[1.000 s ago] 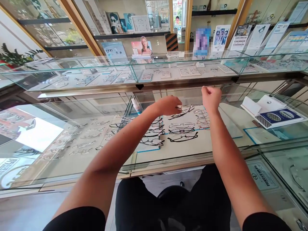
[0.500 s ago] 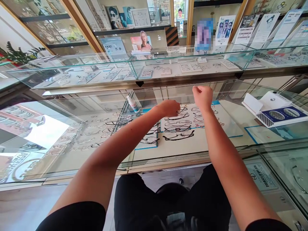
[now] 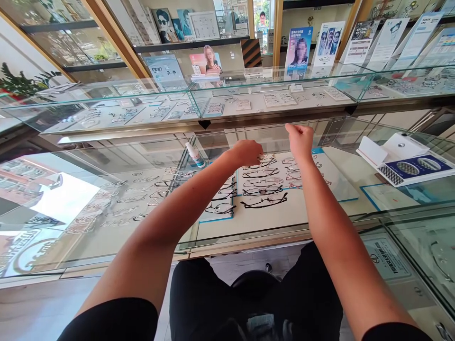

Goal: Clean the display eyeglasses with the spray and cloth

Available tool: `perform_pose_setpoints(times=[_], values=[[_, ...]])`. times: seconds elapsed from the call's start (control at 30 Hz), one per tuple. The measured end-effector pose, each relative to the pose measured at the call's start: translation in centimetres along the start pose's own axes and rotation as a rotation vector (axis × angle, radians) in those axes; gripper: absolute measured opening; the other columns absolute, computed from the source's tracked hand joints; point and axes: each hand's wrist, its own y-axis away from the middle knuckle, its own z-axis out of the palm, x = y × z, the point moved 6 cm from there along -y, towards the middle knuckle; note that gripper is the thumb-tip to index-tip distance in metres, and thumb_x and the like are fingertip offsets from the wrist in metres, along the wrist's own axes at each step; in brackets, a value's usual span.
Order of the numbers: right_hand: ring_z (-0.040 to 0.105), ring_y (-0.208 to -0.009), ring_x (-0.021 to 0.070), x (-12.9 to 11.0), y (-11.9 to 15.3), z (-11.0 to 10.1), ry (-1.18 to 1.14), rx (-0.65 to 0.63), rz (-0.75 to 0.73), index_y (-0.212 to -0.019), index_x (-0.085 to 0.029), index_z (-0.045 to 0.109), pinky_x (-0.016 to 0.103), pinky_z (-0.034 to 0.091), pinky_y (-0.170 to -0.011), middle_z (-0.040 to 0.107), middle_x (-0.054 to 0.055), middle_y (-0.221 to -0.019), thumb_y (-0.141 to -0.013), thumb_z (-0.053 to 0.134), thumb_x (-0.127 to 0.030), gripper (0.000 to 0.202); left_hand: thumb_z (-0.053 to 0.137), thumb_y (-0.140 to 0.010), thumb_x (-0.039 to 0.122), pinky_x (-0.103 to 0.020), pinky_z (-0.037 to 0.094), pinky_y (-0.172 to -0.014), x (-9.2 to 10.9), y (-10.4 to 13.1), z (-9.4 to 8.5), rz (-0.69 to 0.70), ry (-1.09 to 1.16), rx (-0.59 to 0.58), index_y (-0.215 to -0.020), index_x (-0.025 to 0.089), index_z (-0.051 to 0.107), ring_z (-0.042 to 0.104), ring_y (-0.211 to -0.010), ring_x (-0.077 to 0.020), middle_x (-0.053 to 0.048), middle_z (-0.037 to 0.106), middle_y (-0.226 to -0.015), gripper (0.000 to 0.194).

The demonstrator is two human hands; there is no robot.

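Over the glass display counter (image 3: 220, 232), my left hand (image 3: 248, 152) is bent at the wrist with its fingers curled down and closed. Whatever those fingers may grip is hidden. My right hand (image 3: 301, 141) is a raised fist to its right, thumb side up; its palm side is out of sight. Beneath the glass lie rows of eyeglasses (image 3: 265, 202), dark-rimmed and thin-framed, below and between both hands. More eyeglasses (image 3: 219, 208) rest on a blue-edged board under my left forearm. A white bottle (image 3: 195, 155) leans left of my left hand.
An opened white and blue box (image 3: 408, 163) sits on the counter at right. Behind runs a second glass case (image 3: 241, 109) with more eyeglasses, topped by upright advertising cards (image 3: 297, 52). A plant (image 3: 21, 80) stands far left. A dark stool seat (image 3: 254, 278) shows between my legs.
My left hand has shifted slightly up and to the left. The thumb of my right fist now points up and left a little more. The eyeglasses stay where they were.
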Motion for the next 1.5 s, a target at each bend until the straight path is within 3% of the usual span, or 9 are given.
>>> perform_pose_setpoints(times=[0.2, 0.43, 0.57, 0.73, 0.9, 1.0, 1.07, 1.23, 1.5], values=[[0.016, -0.061, 0.0129, 1.8, -0.5, 0.6, -0.23, -0.009, 0.007, -0.061, -0.03, 0.022, 0.033, 0.018, -0.054, 0.016, -0.006, -0.063, -0.099, 0.072, -0.059, 0.069, 0.077, -0.09, 0.037, -0.034, 0.054, -0.086, -0.3, -1.8, 1.4, -0.002, 0.033, -0.031, -0.106, 0.023, 0.086, 0.077, -0.109, -0.0321, -0.013, 0.086, -0.111, 0.023], [0.017, -0.055, 0.0105, 2.4, -0.4, 0.9, -0.305, -0.085, 0.071, -0.058, -0.03, 0.023, 0.031, 0.013, -0.048, 0.019, -0.008, -0.056, -0.087, 0.077, -0.086, 0.083, 0.08, -0.082, 0.041, -0.032, 0.042, -0.068, -2.4, -2.7, 2.1, -0.012, 0.238, 0.057, -0.096, 0.024, 0.086, 0.071, -0.082, -0.0244, -0.008, 0.08, -0.087, 0.023], [0.013, -0.051, 0.0091, 1.6, -0.1, 1.3, -0.371, -0.182, 0.13, -0.059, -0.03, 0.02, 0.031, 0.011, -0.047, 0.013, -0.01, -0.055, -0.089, 0.075, -0.083, 0.083, 0.085, -0.082, 0.047, -0.035, 0.037, -0.067, -5.7, -0.8, 1.3, -0.042, 0.509, 0.264, -0.071, 0.022, 0.079, 0.062, -0.071, -0.0211, -0.005, 0.071, -0.071, 0.028], [0.011, -0.046, 0.0081, -0.6, 1.3, 2.6, -0.497, -0.295, 0.176, -0.055, -0.029, 0.021, 0.031, 0.01, -0.048, 0.012, -0.01, -0.053, -0.087, 0.077, -0.076, 0.08, 0.089, -0.082, 0.055, -0.031, 0.039, -0.065, -8.8, 6.0, 1.1, -0.047, 1.009, 0.553, -0.086, 0.019, 0.086, 0.056, -0.068, -0.016, -0.003, 0.072, -0.074, 0.036], [0.015, -0.049, 0.0091, -2.4, 4.3, 5.0, -0.424, -0.419, 0.153, -0.051, -0.028, 0.028, 0.032, 0.01, -0.052, 0.02, -0.009, -0.05, -0.085, 0.078, -0.078, 0.079, 0.096, -0.079, 0.062, -0.03, 0.043, -0.064, -9.5, 11.2, 3.0, -0.027, 1.342, 0.714, -0.081, 0.019, 0.086, 0.055, -0.065, -0.0136, -0.004, 0.073, -0.074, 0.045], [0.025, -0.055, 0.0108, -3.9, 7.2, 6.6, -0.322, -0.579, 0.091, -0.067, -0.024, 0.063, 0.032, 0.016, -0.053, 0.044, -0.005, -0.059, -0.087, 0.082, -0.073, 0.056, 0.098, -0.076, 0.068, -0.031, 0.048, -0.068, -9.1, 12.0, 3.7, -0.002, 1.434, 0.811, -0.078, 0.019, 0.086, 0.061, -0.07, -0.0154, -0.006, 0.077, -0.079, 0.05], [0.025, -0.056, 0.012, -4.7, 9.2, 7.4, -0.291, -0.642, 0.097, -0.085, -0.025, 0.074, 0.031, 0.018, -0.054, 0.041, -0.007, -0.059, -0.089, 0.083, -0.071, 0.047, 0.097, -0.076, 0.072, -0.033, 0.051, -0.072, -8.6, 12.0, 3.9, 0.034, 1.476, 0.856, -0.078, 0.02, 0.086, 0.065, -0.075, -0.0171, -0.007, 0.079, -0.082, 0.053], [0.03, -0.059, 0.0126, -5.4, 12.1, 8.7, -0.263, -0.718, 0.084, -0.095, -0.024, 0.075, 0.032, 0.022, -0.058, 0.046, -0.007, -0.059, -0.09, 0.086, -0.068, 0.046, 0.095, -0.081, 0.07, -0.034, 0.053, -0.073, -7.2, 11.7, 4.0, 0.102, 1.483, 0.877, -0.078, 0.022, 0.087, 0.066, -0.076, -0.0181, -0.007, 0.078, -0.081, 0.049], [0.033, -0.06, 0.0135, -4.8, 12.2, 8.5, -0.219, -0.659, 0.056, -0.09, -0.023, 0.074, 0.032, 0.025, -0.059, 0.045, -0.006, -0.061, -0.093, 0.082, -0.07, 0.047, 0.09, -0.088, 0.066, -0.035, 0.055, -0.079, -7.0, 11.5, 5.0, 0.076, 1.424, 0.857, -0.088, 0.021, 0.09, 0.073, -0.086, -0.0217, -0.009, 0.085, -0.092, 0.045]])
